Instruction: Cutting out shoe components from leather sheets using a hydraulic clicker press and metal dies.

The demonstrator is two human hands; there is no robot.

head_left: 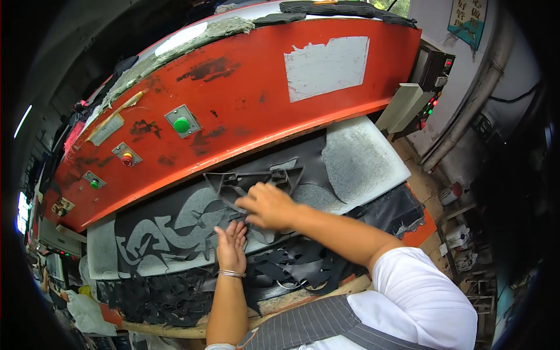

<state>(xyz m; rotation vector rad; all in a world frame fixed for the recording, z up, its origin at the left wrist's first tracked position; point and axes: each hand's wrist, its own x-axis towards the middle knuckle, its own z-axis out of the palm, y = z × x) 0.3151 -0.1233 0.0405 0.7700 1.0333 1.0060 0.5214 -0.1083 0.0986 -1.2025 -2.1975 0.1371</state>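
A dark metal cutting die (254, 181), an angular frame with small blocks inside, rests on a black leather-like sheet (169, 201) full of curved cut-outs. Over the near side of the die is my right hand (269, 205), fingers pointing left and slightly bent, with no held thing visible. My left hand (231, 246) is palm up with fingers stretched out, just below it at the near edge of the pale cutting board (367, 160). Small dark scraps lie near both hands; whether the fingers touch them is hard to see.
A red press beam (245, 87) spans the far side, with a green button (181, 124) and a red knob (127, 159). Black scraps (169, 294) pile along the near edge. A control box (429, 87) with lit buttons stands at the right, beside a pipe (466, 111).
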